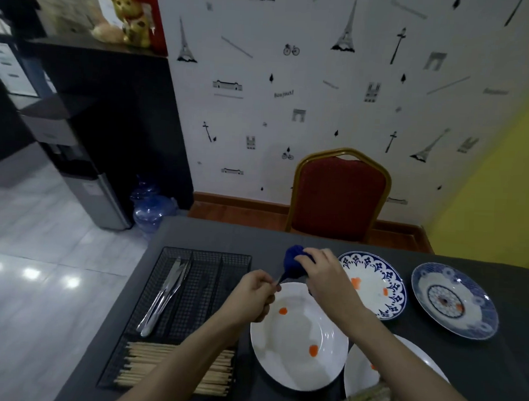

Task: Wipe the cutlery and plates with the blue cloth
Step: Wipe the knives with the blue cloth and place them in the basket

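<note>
Nearest, both forearms are reaching over the white plate (pixel 296 347) on the tabletop (pixel 201 237). Right hand (pixel 326 275) is bunching the blue cloth (pixel 294 256) in curled fingers; left hand (pixel 254 292) is pinching something thin, seemingly a cutlery handle running into the cloth. Wiping well probably means holding the handle firm and drawing the cloth along it, clear of the orange smears (pixel 313 350).

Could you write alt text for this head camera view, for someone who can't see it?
Two hands hold a piece of cutlery above a white plate: the left hand grips its end, the right hand wraps the blue cloth around it. A wire cutlery tray and two patterned plates flank them.
</note>
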Motion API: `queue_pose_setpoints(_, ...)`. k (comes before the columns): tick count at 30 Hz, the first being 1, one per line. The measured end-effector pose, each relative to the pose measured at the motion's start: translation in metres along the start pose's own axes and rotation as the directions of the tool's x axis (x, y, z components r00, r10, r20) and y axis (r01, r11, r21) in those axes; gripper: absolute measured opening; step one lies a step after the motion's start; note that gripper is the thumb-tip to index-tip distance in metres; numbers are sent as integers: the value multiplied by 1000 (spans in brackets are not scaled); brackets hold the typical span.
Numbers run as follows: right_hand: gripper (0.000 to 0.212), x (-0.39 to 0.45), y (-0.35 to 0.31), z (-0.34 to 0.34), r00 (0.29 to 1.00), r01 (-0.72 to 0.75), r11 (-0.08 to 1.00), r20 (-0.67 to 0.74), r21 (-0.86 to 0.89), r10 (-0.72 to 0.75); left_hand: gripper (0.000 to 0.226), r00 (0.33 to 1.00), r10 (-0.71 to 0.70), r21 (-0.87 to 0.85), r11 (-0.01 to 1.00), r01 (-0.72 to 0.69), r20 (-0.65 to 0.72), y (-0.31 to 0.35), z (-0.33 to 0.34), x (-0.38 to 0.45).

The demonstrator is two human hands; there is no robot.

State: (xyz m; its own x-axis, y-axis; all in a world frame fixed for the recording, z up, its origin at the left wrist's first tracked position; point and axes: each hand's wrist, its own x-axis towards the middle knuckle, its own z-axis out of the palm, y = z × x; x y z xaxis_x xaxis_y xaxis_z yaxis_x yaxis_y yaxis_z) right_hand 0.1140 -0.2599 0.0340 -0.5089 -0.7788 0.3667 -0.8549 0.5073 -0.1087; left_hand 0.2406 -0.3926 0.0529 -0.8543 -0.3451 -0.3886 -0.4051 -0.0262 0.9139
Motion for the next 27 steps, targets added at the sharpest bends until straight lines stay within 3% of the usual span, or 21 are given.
queue_pose_setpoints(4, 42, 1, -16, -3, 988, 150, 988, -29, -36, -151, 11, 1000, 20, -34, 999, -21, -17, 4, -1, 2)
queue_pose_setpoints(9, 51, 10, 10, -7, 999, 26, 998, -45, -65, -29, 15, 998, 69, 67, 995, -69, -2, 8, -2, 1)
queue_pose_setpoints(13, 48, 4, -5, -13, 981, 190, 982, -34, -19, -190, 11, 997, 79, 61, 995, -78, -19, 10, -3, 1)
queue_pose_setpoints(18, 54, 11, 15, -15, 994, 63, 998, -94, 14, -61, 17, 995, 94, 45, 995, -94, -12, 14, -5, -1)
queue_pose_setpoints(23, 53, 3, -5, -16, 971, 227, 974, -67, -21, -228, 13, 996, 93, 38, 995, -93, 1, 12, -9, -5)
queue_pose_setpoints(27, 57, 0, 1, -14, 977, 205, 978, -54, -40, -207, 16, 994, 106, 63, 992, -106, 12, 8, -13, -9)
